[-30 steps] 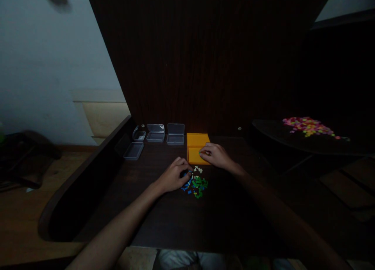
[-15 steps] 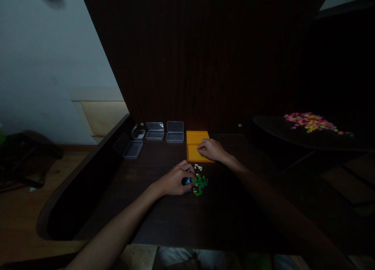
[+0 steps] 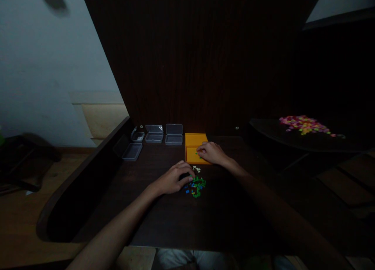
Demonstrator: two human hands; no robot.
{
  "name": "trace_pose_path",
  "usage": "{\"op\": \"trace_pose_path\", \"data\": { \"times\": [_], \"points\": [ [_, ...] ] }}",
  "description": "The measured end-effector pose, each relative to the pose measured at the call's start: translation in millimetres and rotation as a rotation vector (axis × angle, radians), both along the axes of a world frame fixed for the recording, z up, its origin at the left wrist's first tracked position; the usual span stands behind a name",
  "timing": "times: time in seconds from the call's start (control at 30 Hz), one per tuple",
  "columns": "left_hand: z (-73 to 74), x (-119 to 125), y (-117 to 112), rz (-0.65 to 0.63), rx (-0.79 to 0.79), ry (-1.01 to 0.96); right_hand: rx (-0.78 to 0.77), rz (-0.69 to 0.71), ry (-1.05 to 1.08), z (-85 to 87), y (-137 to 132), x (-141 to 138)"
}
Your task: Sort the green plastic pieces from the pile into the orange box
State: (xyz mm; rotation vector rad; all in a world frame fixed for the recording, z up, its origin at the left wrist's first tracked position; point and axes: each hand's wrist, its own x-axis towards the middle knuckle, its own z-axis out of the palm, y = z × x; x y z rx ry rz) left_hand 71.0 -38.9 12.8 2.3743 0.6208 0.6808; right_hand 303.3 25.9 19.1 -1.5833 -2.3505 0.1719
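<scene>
My left hand [image 3: 177,177] is at the near left of a small pile of toy bricks [image 3: 198,187], mostly green with some blue and yellow ones. Its thumb and index finger are pinched together at the pile's edge, with a bit of green between the tips. My right hand [image 3: 213,152] reaches over the open orange box [image 3: 191,158], its fingers closed together above the base. What they hold, if anything, is too small to make out. Tiny green bricks [image 3: 200,157] show below the fingertips. White bricks [image 3: 196,169] lie between box and pile.
Several clear plastic boxes stand with lids raised at the back left, among them one clear box [image 3: 174,139] beside the orange one. A raised board [image 3: 58,207] edges the table's left side. Pink and yellow small pieces [image 3: 306,124] are heaped on a dark surface at right.
My left hand has lifted slightly and shifted off the blue bricks, which show more now. My right hand stays over the orange box. The whole view has shifted a little.
</scene>
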Motion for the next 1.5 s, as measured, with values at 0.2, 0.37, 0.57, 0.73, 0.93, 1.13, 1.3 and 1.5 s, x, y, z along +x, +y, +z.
{"op": "trace_pose_path", "data": {
  "times": [0.2, 0.37, 0.57, 0.73, 0.93, 1.13, 1.3, 1.5],
  "points": [
    [-4.6, 0.6, 5.1, 0.207, -0.018, -0.227, 0.117, 0.216, 0.342, -4.5, -24.2, -4.7],
    [-6.9, 0.6, 7.4, 0.327, 0.024, -0.334, 0.269, 0.322, 0.566, -13.8, -55.5, -20.2],
    [-12.7, 3.8, 5.7, 0.356, 0.016, -0.372, 0.298, 0.279, 0.63, -22.5, -73.5, -32.2],
    [-15.1, 6.5, 2.0, 0.358, -0.016, -0.37, 0.291, 0.251, 0.623, -25.8, -74.8, -32.4],
    [-12.0, 8.9, -1.8, 0.354, -0.02, -0.359, 0.3, 0.24, 0.572, -25.3, -76.7, -28.7],
    [-8.9, 9.0, -3.6, 0.358, 0.009, -0.319, 0.325, 0.191, 0.527, -21.3, -73.0, -20.6],
    [-2.9, 6.4, -5.8, 0.223, 0.087, -0.153, 0.368, 0.109, 0.523, -15.8, -63.0, -10.0],
    [-9.5, 10.0, -7.5, 0.138, 0.077, -0.036, 0.292, 0.06, 0.472, -10.1, -46.2, -3.2]
  ]
}}
